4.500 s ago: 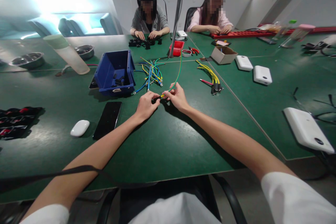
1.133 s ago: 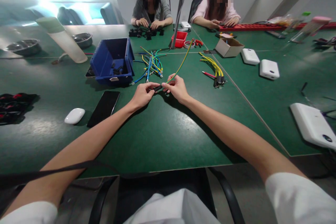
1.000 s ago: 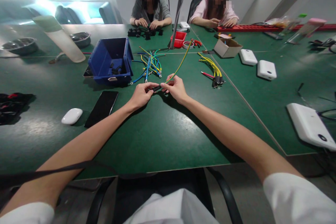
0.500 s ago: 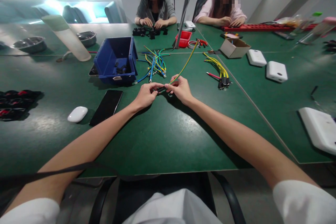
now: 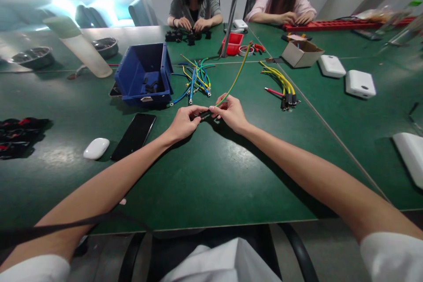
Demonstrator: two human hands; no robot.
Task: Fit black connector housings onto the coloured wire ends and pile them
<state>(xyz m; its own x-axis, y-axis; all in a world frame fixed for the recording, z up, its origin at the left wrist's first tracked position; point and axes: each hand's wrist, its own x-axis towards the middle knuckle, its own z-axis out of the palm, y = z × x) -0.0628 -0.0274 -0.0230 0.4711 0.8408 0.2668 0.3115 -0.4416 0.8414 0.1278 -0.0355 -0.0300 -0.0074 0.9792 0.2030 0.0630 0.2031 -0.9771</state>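
Steadily, two bare hands meet above a green bench (image 5: 211, 176), each pinching one end of the same small piece of work. The left hand (image 5: 185, 122), its forearm reaching in from 8 o'clock, is turned back upward, thumb and forefinger closed on a short black sleeve (image 5: 205, 114). The right hand (image 5: 232, 114), on a forearm slanting in from 4 o'clock, has its fingers curled and its thumb pressed to a green-and-yellow wire (image 5: 235, 80) beside that sleeve; the exact join is too small to make out. From the right hand, the wire arcs up toward 1 o'clock. Both elbows are spread wide.

Around the meeting point of the hands, a loose tangle of wires (image 5: 197, 77) lies near 12 o'clock, with a blue bin (image 5: 145, 95) of black pieces at 10 o'clock. A bundle of yellow wires (image 5: 280, 80) with black ends lies between 2 and 3 o'clock. Between 8 and 9 o'clock sit a dark phone (image 5: 134, 136) and, beyond it, a rounded white case (image 5: 96, 148). Two co-workers sit across the bench, toward 12 and 1 o'clock, hands busy with pieces of their own.
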